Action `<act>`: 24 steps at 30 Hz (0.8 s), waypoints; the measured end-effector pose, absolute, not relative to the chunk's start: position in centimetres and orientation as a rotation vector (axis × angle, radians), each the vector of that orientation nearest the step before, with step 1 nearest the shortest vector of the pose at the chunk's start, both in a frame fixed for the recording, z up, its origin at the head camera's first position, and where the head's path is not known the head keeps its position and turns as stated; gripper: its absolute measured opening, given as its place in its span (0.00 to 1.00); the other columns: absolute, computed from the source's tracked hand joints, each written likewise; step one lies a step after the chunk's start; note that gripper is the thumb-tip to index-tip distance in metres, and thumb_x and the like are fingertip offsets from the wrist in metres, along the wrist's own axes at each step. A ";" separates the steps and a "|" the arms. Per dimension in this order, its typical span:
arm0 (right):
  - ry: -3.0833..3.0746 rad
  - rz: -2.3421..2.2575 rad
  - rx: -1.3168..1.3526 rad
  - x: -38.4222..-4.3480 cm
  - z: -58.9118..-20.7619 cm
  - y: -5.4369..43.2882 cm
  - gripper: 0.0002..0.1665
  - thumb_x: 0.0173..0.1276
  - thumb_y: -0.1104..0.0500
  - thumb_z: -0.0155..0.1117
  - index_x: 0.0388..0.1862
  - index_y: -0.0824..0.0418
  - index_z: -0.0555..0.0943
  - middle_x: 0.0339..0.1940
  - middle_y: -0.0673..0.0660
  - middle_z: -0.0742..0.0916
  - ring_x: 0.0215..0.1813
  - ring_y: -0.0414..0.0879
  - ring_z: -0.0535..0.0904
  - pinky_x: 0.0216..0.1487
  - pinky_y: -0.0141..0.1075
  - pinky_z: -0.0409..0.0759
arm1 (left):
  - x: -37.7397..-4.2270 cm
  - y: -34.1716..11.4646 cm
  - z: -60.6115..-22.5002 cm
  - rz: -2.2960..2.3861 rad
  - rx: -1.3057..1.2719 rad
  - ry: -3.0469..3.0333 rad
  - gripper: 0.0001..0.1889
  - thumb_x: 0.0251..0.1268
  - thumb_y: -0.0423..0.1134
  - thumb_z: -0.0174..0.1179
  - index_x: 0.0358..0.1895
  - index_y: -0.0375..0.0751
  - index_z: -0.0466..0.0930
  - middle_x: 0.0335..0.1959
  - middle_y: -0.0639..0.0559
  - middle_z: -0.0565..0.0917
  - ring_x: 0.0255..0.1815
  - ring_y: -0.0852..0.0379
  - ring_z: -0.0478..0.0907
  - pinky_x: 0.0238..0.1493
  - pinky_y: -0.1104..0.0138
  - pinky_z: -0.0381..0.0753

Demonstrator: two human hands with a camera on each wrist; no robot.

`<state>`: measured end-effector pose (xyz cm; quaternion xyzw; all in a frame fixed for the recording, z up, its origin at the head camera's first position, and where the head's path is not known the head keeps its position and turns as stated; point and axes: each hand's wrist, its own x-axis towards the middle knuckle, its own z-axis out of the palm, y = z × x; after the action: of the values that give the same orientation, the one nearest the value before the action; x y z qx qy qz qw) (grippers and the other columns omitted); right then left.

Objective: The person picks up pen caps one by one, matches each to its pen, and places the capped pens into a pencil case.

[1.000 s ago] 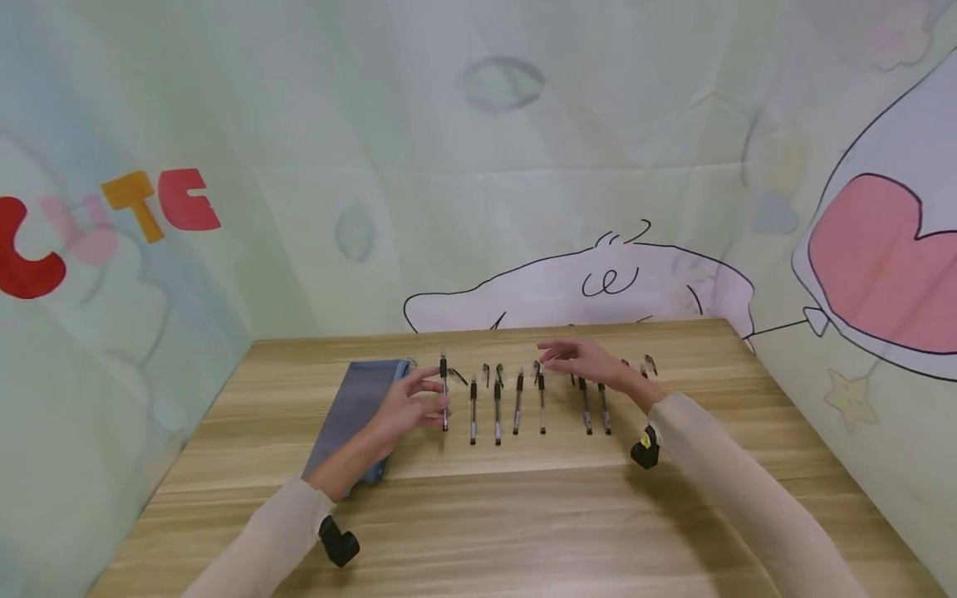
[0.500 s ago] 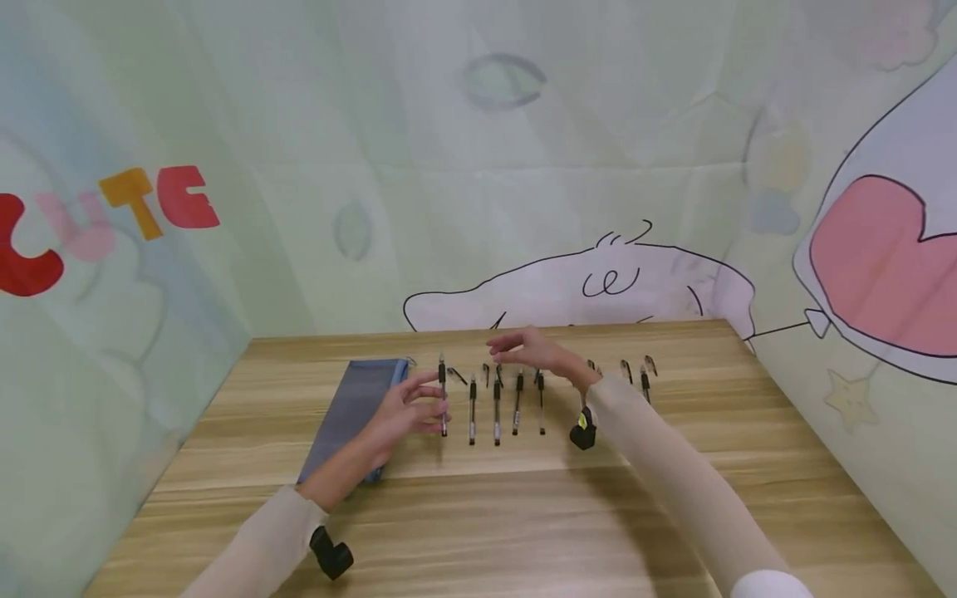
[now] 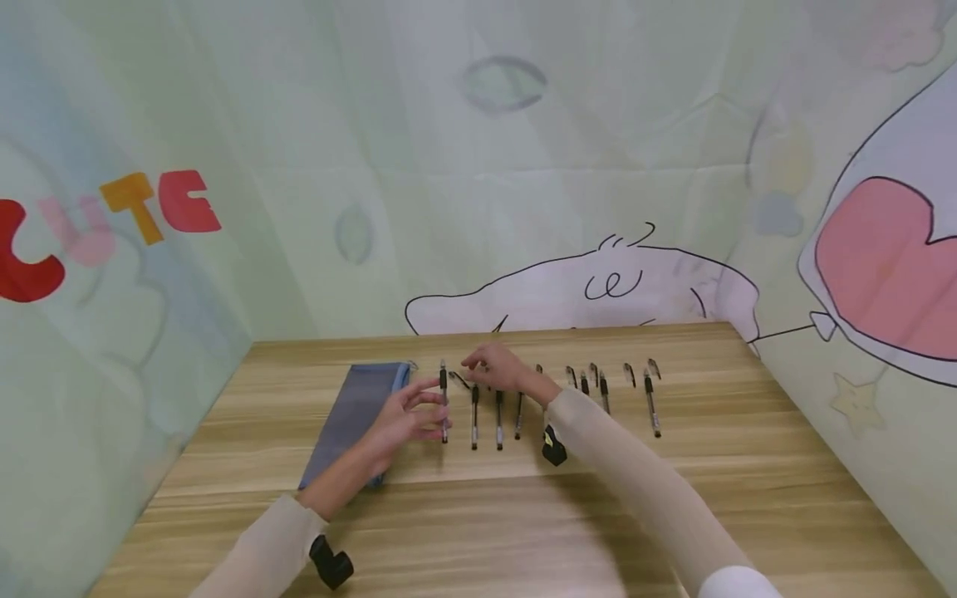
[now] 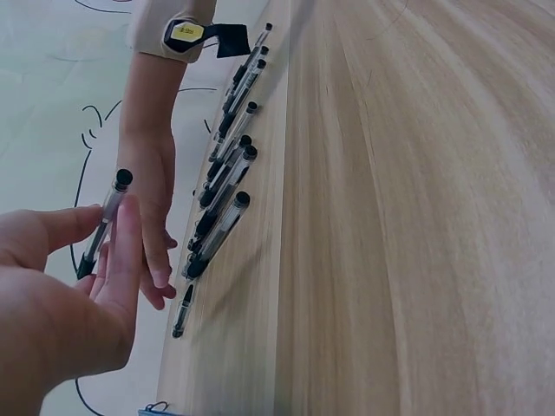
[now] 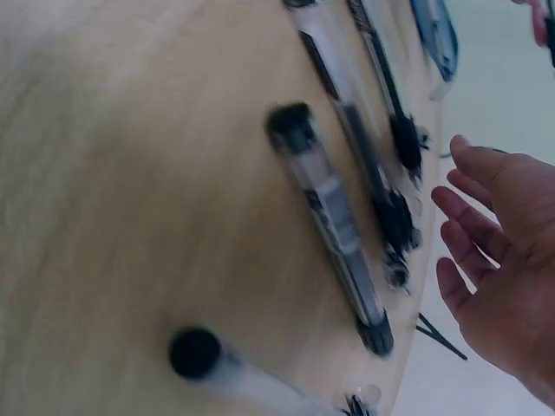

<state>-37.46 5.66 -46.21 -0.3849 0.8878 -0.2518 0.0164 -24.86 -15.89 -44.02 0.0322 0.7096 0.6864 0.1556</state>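
Observation:
My left hand (image 3: 404,421) pinches a clear gel pen (image 3: 444,400) with a black grip between thumb and fingers. The pen stands nearly upright above the table, its bare tip pointing up and its cap off. Close by, a loose black pen cap (image 3: 459,380) lies at the left end of a row of caps. My right hand (image 3: 499,368) hovers over that row just right of the cap, fingers relaxed and holding nothing in the right wrist view. Beneath it lie uncapped pens, including one pen (image 3: 474,419) nearest the left hand. The right hand and forearm hide some pens and caps.
A blue-grey zip pouch (image 3: 347,415) lies under and beside the left forearm. Several more pens, such as the rightmost pen (image 3: 653,407), and loose caps, such as the far-right cap (image 3: 654,368), lie along the wooden table (image 3: 478,531). A printed curtain (image 3: 321,249) hangs behind.
My right hand has moved left across the row of caps, from the right-hand pens to near the leftmost cap. The left hand keeps its pen almost in place, slightly lower.

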 end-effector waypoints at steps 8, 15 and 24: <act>2.888 -0.534 -1.206 -36.7 -46.9 4.6 0.14 0.71 0.57 0.69 0.50 0.63 0.88 0.47 0.59 0.90 0.52 0.52 0.82 0.68 0.48 0.74 | -24.3 -16.1 -44.2 1.984 0.083 2.026 0.35 0.72 0.30 0.61 0.78 0.34 0.57 0.62 0.35 0.75 0.43 0.57 0.88 0.49 0.62 0.91; 2.916 -0.482 -1.142 -36.7 -47.1 4.7 0.12 0.71 0.56 0.69 0.47 0.61 0.89 0.44 0.56 0.91 0.51 0.50 0.81 0.65 0.46 0.76 | -24.0 -16.1 -44.1 1.969 0.068 2.022 0.35 0.72 0.31 0.61 0.78 0.37 0.58 0.63 0.33 0.74 0.44 0.56 0.88 0.49 0.63 0.91; 2.954 -0.560 -1.142 -37.0 -47.3 3.3 0.12 0.74 0.56 0.66 0.47 0.61 0.90 0.43 0.57 0.92 0.45 0.49 0.84 0.51 0.44 0.83 | -24.0 -16.4 -44.0 1.976 0.027 2.023 0.34 0.72 0.31 0.62 0.78 0.40 0.61 0.65 0.32 0.73 0.46 0.52 0.88 0.49 0.63 0.91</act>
<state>-36.98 3.31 -47.34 -0.3549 0.9178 -0.1740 -0.0374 -24.03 -16.41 -44.00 0.0094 0.7065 0.6902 0.1560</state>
